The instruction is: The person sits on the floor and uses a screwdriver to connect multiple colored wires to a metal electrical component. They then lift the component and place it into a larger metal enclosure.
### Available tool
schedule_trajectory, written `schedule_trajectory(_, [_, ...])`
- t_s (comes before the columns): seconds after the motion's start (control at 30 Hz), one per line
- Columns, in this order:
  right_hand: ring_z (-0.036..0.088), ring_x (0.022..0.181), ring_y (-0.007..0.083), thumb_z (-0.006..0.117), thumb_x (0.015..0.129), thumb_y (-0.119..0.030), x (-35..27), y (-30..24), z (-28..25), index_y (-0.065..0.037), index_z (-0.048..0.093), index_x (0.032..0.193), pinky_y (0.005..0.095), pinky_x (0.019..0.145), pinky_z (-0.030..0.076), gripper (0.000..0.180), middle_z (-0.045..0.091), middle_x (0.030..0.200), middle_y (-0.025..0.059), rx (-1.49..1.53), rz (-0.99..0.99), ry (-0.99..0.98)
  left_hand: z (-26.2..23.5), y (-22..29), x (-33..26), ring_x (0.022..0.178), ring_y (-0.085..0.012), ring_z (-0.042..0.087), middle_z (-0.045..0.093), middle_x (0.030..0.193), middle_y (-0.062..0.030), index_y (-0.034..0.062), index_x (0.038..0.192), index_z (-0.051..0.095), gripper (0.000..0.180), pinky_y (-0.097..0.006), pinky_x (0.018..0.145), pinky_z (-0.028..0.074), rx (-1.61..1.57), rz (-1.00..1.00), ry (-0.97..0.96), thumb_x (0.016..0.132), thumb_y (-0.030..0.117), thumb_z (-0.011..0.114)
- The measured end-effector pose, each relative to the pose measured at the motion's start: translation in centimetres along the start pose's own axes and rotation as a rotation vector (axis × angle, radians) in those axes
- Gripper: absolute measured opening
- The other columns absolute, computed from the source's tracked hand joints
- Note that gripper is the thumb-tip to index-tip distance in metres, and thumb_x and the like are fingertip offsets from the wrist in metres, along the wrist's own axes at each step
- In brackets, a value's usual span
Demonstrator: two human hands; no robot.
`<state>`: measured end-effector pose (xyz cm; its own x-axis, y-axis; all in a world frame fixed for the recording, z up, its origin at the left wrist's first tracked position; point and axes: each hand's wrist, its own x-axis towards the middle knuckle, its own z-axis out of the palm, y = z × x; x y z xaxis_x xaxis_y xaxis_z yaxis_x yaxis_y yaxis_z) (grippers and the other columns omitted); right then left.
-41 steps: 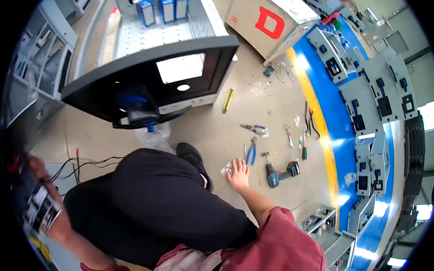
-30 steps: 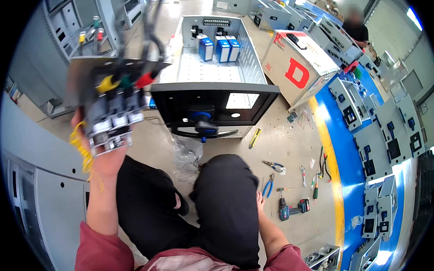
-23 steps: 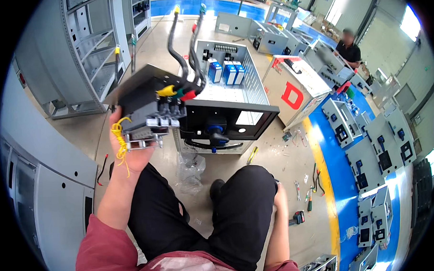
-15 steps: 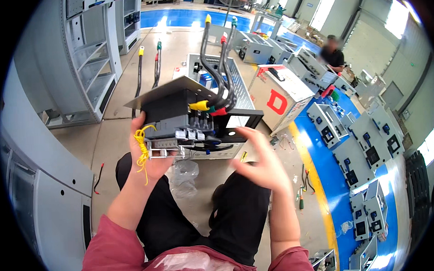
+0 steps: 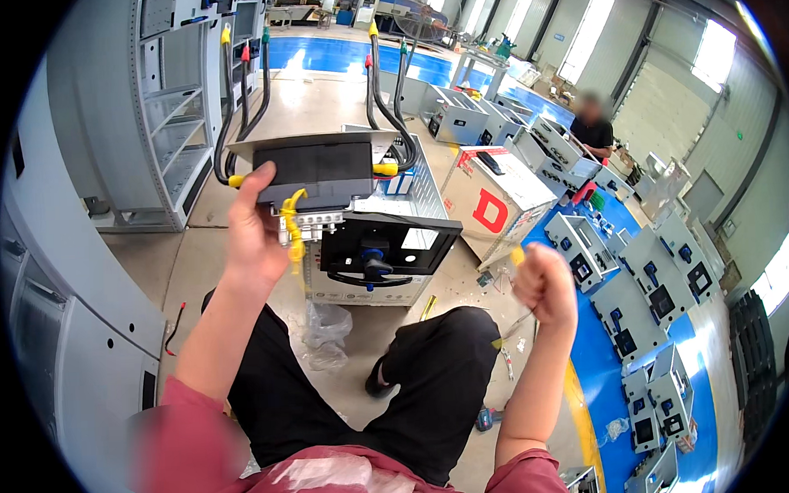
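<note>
My left hand (image 5: 253, 225) grips the left end of a black breaker-like block (image 5: 315, 173) with metal terminals along its near edge. A metal plate (image 5: 330, 141) lies along its far side. Thick black cables (image 5: 220, 139) with yellow, red and green ends rise to its left and right. From the near side hangs a tied bundle of yellow wire (image 5: 295, 237), close to my fingers. Out to the right, my right hand (image 5: 545, 285) is closed, apart from the block. A thin rod-like tool (image 5: 517, 326) slants down from it; its kind is unclear.
Beyond the block stands an open metal enclosure (image 5: 434, 171) with a black panel (image 5: 425, 241) bearing a rotary handle. A clear plastic bag (image 5: 328, 331) lies near my feet. Grey cabinets (image 5: 95, 370) line the left; a printed carton (image 5: 493, 204) stands right. A co-worker (image 5: 592, 131) is farther back.
The block has turned, so its black face now shows more squarely. My right hand has moved right and away from it, going from spread fingers to closed around the thin tool.
</note>
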<state>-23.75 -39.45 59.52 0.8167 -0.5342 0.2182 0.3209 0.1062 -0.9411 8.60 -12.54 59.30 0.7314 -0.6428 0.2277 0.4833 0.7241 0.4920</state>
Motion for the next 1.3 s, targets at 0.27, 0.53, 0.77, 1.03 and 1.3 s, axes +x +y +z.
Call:
schedule_trajectory(0.27, [0.034, 0.070, 0.0096, 0.050, 0.107, -0.029, 11.0, -1.7, 7.0, -0.018, 0.036, 0.160, 0.0251, 0.063, 0.032, 0.056, 0.036, 0.080, -0.0029, 0.407, -0.255, -0.107, 1.9, -4.3, 2.3, 0.096, -0.0221, 0.074, 0.076, 0.106, -0.0085, 0.0050, 0.112, 0.070, 0.033, -0.038, 0.091, 0.059, 0.044, -0.136, -0.010, 0.094, 0.032, 0.073])
schedule_trajectory(0.53, [0.032, 0.058, 0.0029, 0.059, 0.104, -0.020, 18.1, -0.9, 6.2, -0.005, 0.064, 0.107, 0.0232, 0.052, 0.024, 0.016, 0.036, 0.070, -0.0093, 0.162, -0.556, 0.345, 2.8, -7.4, 3.4, 0.105, -0.0209, 0.070, 0.074, 0.113, -0.0092, 0.0045, 0.120, 0.066, 0.035, -0.038, 0.095, 0.056, 0.113, -0.149, 0.032, 0.095, 0.028, 0.069])
schedule_trajectory(0.77, [0.046, 0.058, 0.0127, 0.054, 0.105, -0.020, 8.0, -9.2, 4.5, -0.003, 0.063, 0.080, 0.0292, 0.056, 0.035, 0.031, 0.059, 0.067, 0.0036, -0.580, -0.423, -0.392, 0.5, -6.7, 5.3, 0.104, -0.0213, 0.071, 0.074, 0.116, -0.0081, 0.0058, 0.121, 0.065, 0.042, -0.038, 0.097, 0.055, 0.285, -0.056, 0.117, 0.095, 0.038, 0.068])
schedule_trajectory(1.03, [0.063, 0.072, 0.0218, 0.063, 0.103, -0.029, 23.7, -10.7, 11.1, -0.002, 0.075, 0.100, 0.0361, 0.071, 0.052, 0.030, 0.072, 0.082, 0.0123, -1.152, -0.706, -0.336, 1.7, -8.0, 2.5, 0.100, -0.0204, 0.073, 0.074, 0.112, -0.0080, 0.0066, 0.120, 0.066, 0.036, -0.038, 0.090, 0.059, 0.235, -0.246, 0.184, 0.093, 0.031, 0.070])
schedule_trajectory(1.3, [0.063, 0.071, 0.0223, 0.077, 0.091, -0.052, 26.9, -5.4, 4.6, 0.000, 0.072, 0.089, 0.0376, 0.068, 0.050, 0.052, 0.069, 0.078, 0.0135, -1.410, -0.145, -0.271, 1.4, -8.6, -0.2, 0.102, -0.0238, 0.075, 0.076, 0.113, -0.0105, 0.0046, 0.122, 0.067, 0.037, -0.041, 0.095, 0.059, 0.088, -0.333, 0.106, 0.094, 0.029, 0.069])
